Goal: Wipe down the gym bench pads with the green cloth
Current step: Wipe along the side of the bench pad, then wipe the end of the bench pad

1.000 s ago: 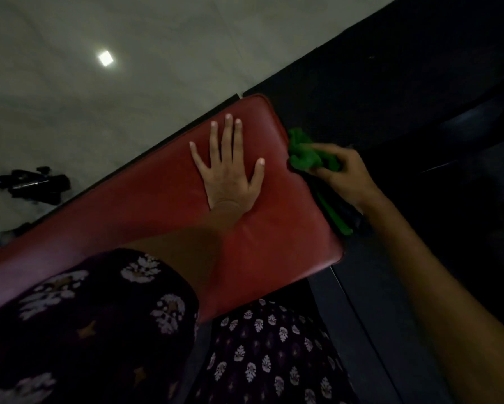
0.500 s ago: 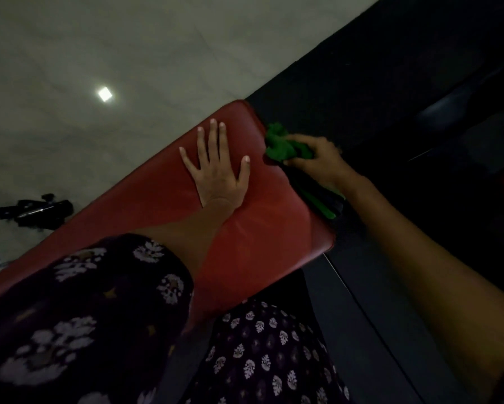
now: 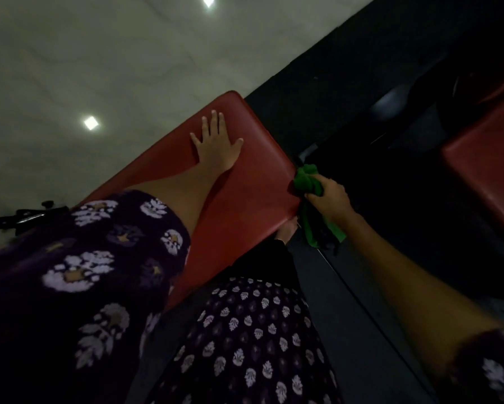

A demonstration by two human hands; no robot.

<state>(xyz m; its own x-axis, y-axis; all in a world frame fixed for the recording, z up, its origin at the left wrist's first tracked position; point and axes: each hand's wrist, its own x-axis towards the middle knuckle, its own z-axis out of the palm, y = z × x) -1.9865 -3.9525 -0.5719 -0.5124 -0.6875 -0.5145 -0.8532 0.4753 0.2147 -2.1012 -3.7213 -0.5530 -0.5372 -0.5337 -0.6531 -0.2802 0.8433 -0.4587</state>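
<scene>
Mid-task, looks like edge wiping: right hand (image 3: 330, 196) grips the bunched green cloth (image 3: 306, 180) against the right side edge of the red bench pad (image 3: 245, 199), loose tail of cloth hanging below the hand. Can't tell how much of the top is wiped; second red pad (image 3: 486, 167) at far right looks untouched, so probably left to do. Left hand (image 3: 215, 144) lies flat, fingers spread, palm down on the pad top, arm extended, bracing
</scene>
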